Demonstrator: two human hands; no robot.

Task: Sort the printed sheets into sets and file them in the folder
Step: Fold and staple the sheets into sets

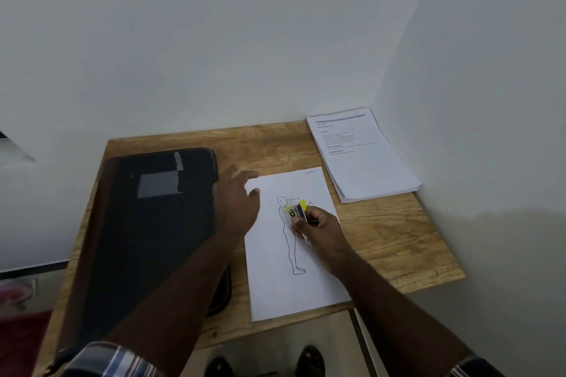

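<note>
The work looked barely begun. The folder (153, 223) lay closed on the left of the table (398, 239), dark and zipped as far as could be seen, with a pale label on its cover and nothing visibly filed in it. At the far right corner sat the stack (364, 156) of printed sheets, text page uppermost, squared up and apparently unsorted. Between the two lay a single sheet (275, 285) bearing an outline drawing of a standing figure, well apart from the stack and just beside the folder; whether more pages lay beneath it could not be told. The left hand (237, 208) was relaxed, fingers roughly straight, resting at the sheet's upper left corner next to the folder's edge, seemingly steadying the paper. The right hand (318, 232) was curled round a small object (297, 211), yellow and grey with a dark part, held over the drawing; it was too blurred to name, though a stapler or clip seemed likely. By that reading one set was being fastened, and most of the sorting and all of the filing remained.
</note>
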